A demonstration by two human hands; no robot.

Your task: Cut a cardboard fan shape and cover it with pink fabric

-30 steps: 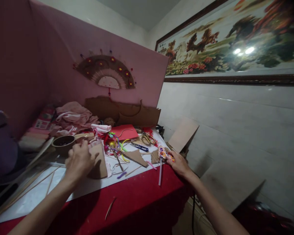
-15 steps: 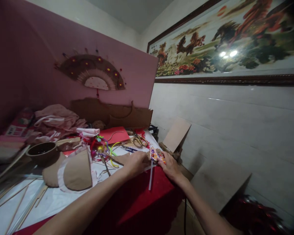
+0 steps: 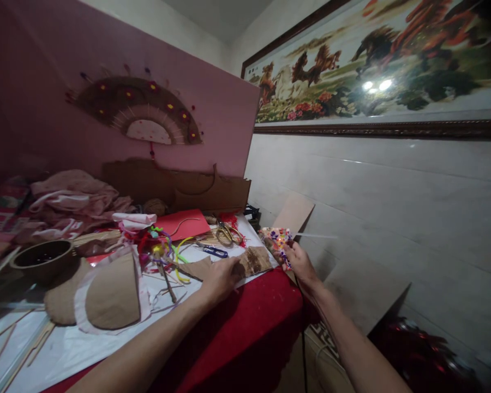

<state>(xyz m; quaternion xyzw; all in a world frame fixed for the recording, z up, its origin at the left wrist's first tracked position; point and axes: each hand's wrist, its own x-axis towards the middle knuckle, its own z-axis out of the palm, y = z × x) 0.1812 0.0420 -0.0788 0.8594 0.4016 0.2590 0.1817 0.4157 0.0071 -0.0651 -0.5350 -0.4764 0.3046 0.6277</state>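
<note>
My right hand [image 3: 305, 266] grips a flower-patterned glue gun [image 3: 279, 239] just off the table's right corner. A translucent glue stick [image 3: 317, 236] juts from it to the right, and a dark cord [image 3: 305, 349] hangs below the hand. My left hand [image 3: 221, 279] has its fingers curled at the left edge of a brown cardboard piece [image 3: 257, 261] with dark, rough patches, which lies at the table corner. Its fingertips are partly hidden. Just beyond that hand lie blue-handled thread snips [image 3: 213, 250], and gold-handled scissors [image 3: 228, 234] lie farther back.
At the left are a brown bowl [image 3: 45, 262], a rounded cardboard shape [image 3: 112, 292] and sticks [image 3: 41, 341]. Colourful pipe cleaners [image 3: 180, 256] and red paper [image 3: 184, 224] lie mid-table. A decorated fan [image 3: 147, 109] hangs on the pink board. A panel [image 3: 292, 213] leans against the wall.
My right hand has lifted the glue gun rightward off the cardboard and turned it; the glue stick now points right instead of down. The cardboard's patchy surface is uncovered. The view has shifted slightly.
</note>
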